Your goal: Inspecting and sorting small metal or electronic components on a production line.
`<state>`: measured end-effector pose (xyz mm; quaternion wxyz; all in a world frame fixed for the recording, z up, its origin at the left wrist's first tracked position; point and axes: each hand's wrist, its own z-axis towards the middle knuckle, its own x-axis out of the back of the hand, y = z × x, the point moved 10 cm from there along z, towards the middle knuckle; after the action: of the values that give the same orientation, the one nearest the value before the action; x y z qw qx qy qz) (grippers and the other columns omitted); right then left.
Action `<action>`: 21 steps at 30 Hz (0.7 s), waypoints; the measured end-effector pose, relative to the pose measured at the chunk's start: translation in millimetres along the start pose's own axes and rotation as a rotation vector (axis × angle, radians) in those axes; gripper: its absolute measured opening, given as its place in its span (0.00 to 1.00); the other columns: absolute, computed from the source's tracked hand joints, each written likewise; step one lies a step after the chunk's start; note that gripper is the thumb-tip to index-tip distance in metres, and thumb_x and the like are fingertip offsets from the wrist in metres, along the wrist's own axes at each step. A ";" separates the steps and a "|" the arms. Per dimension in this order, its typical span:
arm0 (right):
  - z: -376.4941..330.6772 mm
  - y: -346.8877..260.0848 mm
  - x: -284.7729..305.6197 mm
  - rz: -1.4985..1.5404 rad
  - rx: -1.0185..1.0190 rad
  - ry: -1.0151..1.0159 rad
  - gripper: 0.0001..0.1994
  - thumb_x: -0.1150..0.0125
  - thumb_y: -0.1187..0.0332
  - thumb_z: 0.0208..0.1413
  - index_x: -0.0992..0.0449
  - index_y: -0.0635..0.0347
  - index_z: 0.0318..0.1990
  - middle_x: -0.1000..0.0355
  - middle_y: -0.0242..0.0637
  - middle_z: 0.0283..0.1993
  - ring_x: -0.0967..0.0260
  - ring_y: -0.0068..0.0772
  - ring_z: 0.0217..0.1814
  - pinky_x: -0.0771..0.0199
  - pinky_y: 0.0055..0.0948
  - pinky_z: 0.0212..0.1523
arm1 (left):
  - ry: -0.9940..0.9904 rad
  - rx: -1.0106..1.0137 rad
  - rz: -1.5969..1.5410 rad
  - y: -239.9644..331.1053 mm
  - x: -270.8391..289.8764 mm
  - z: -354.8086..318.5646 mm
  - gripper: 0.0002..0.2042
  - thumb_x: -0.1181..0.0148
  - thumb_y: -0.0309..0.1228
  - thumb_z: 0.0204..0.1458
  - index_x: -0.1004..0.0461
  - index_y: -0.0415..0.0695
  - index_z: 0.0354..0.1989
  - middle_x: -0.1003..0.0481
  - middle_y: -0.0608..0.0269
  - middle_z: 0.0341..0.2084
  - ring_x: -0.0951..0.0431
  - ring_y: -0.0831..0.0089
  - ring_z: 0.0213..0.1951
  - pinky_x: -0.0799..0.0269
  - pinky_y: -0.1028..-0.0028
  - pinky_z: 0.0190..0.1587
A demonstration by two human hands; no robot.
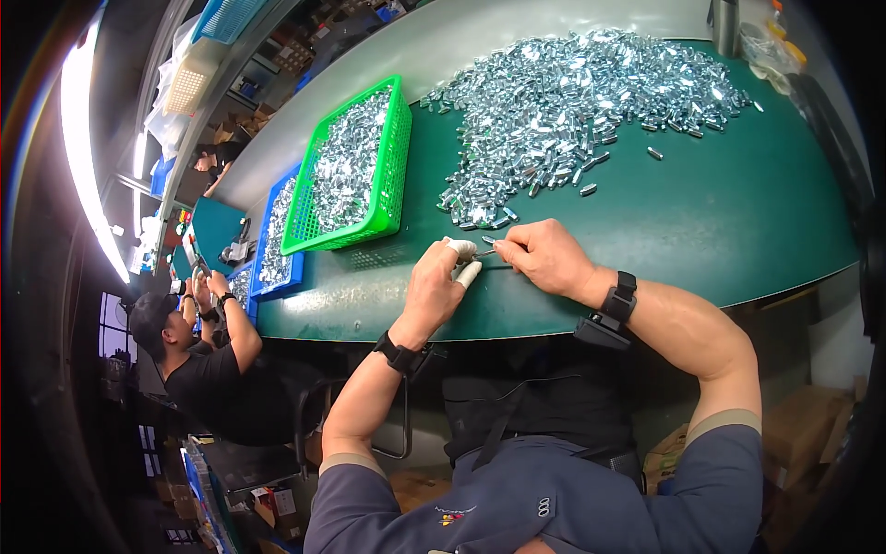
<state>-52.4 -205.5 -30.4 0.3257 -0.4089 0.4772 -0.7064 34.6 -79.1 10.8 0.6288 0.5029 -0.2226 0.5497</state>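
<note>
My left hand (438, 284), with white covers on its thumb and a finger, is closed near the front of the green table. My right hand (551, 261) is just beside it, its thumb and finger pinched together. A short silvery metal piece (488, 240) shows at the right fingertips. Between the two hands runs a thin, dark, rod-like part (484, 253); its ends are hidden in the fingers. What the left fingers pinch is mostly covered. Beyond my hands lies a broad heap of small shiny metal cylinders (554, 120), its nearest pieces close to my fingertips.
A green plastic basket (392, 166) full of similar metal pieces stands to the left, next to a blue tray (291, 268) of more pieces. The table (720, 217) curves to the right. A co-worker (198, 342) sits at the far left. A grey cylinder (725, 28) stands at the back.
</note>
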 end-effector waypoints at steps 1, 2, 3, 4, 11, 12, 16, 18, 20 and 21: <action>-0.1 -1.0 -0.7 -0.052 0.009 -0.006 0.17 0.40 0.59 0.64 0.20 0.64 0.29 0.25 0.47 0.23 0.27 0.51 0.26 0.29 0.44 0.30 | -0.014 0.023 -0.011 -1.0 -1.1 -1.9 0.13 0.29 0.21 0.51 0.22 0.39 0.44 0.22 0.57 0.34 0.19 0.63 0.35 0.23 0.68 0.36; -0.4 -0.7 -1.1 -0.052 0.007 -0.006 0.17 0.40 0.59 0.64 0.20 0.64 0.29 0.25 0.47 0.23 0.27 0.51 0.26 0.29 0.44 0.30 | -0.028 0.046 -0.022 -1.6 -2.0 -3.5 0.12 0.29 0.21 0.51 0.22 0.39 0.44 0.22 0.58 0.33 0.19 0.63 0.35 0.23 0.68 0.36; -0.8 -1.2 -1.5 -0.063 0.012 -0.007 0.16 0.40 0.60 0.64 0.20 0.63 0.30 0.25 0.48 0.25 0.27 0.53 0.28 0.29 0.45 0.32 | -0.041 0.069 -0.033 -2.1 -2.9 -4.5 0.12 0.29 0.21 0.51 0.21 0.39 0.44 0.23 0.58 0.33 0.19 0.63 0.35 0.23 0.67 0.35; -1.2 -1.6 -2.0 -0.074 0.016 -0.008 0.15 0.40 0.60 0.63 0.20 0.63 0.31 0.24 0.49 0.27 0.26 0.55 0.31 0.29 0.47 0.33 | -0.041 0.071 -0.034 -1.8 -3.0 -5.4 0.12 0.29 0.21 0.51 0.21 0.39 0.44 0.23 0.58 0.33 0.19 0.63 0.35 0.23 0.67 0.35; -3.6 -15.5 1.3 -0.133 0.192 0.054 0.12 0.40 0.62 0.62 0.19 0.62 0.34 0.23 0.48 0.32 0.25 0.55 0.36 0.28 0.49 0.37 | -0.062 -0.020 0.059 11.6 -3.3 -4.4 0.11 0.28 0.22 0.50 0.19 0.40 0.42 0.25 0.58 0.32 0.22 0.60 0.36 0.26 0.64 0.37; -4.0 -17.3 0.5 -0.184 0.217 0.051 0.12 0.39 0.62 0.62 0.19 0.61 0.34 0.22 0.48 0.32 0.25 0.55 0.36 0.28 0.49 0.37 | -0.061 -0.019 0.057 13.0 -3.3 -2.1 0.11 0.28 0.22 0.50 0.19 0.40 0.42 0.25 0.58 0.32 0.22 0.60 0.36 0.26 0.64 0.37; -5.4 -19.3 -0.2 -0.286 0.231 0.027 0.13 0.39 0.61 0.62 0.19 0.61 0.33 0.23 0.48 0.31 0.25 0.56 0.36 0.28 0.49 0.36 | -0.106 -0.130 0.055 30.6 -9.5 3.5 0.12 0.28 0.23 0.49 0.18 0.41 0.43 0.26 0.58 0.32 0.24 0.59 0.35 0.27 0.64 0.37; -4.6 -18.5 -0.1 -0.314 0.224 0.020 0.13 0.39 0.60 0.62 0.19 0.61 0.33 0.23 0.48 0.31 0.25 0.56 0.35 0.28 0.49 0.36 | -0.097 -0.103 0.047 29.5 -10.0 5.1 0.11 0.28 0.23 0.49 0.18 0.41 0.42 0.25 0.58 0.32 0.24 0.59 0.35 0.28 0.64 0.37; -0.9 -9.4 -0.7 -0.245 0.141 0.000 0.15 0.39 0.59 0.62 0.19 0.62 0.31 0.24 0.48 0.29 0.26 0.56 0.34 0.29 0.50 0.35 | -0.093 -0.094 0.041 29.2 -12.5 5.4 0.11 0.28 0.23 0.49 0.18 0.41 0.42 0.25 0.58 0.32 0.24 0.59 0.35 0.28 0.64 0.37; 0.0 -5.1 -0.8 -0.210 0.100 -0.010 0.15 0.39 0.58 0.62 0.20 0.62 0.30 0.24 0.48 0.28 0.26 0.56 0.33 0.30 0.50 0.34 | -0.084 -0.016 -0.016 20.8 -13.7 2.9 0.11 0.28 0.24 0.49 0.17 0.41 0.42 0.25 0.59 0.31 0.24 0.59 0.35 0.28 0.64 0.37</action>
<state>-52.4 -203.1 -25.8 0.2723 -0.4436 0.3941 -0.7575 12.2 -90.3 8.5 0.6273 0.5221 -0.2490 0.5214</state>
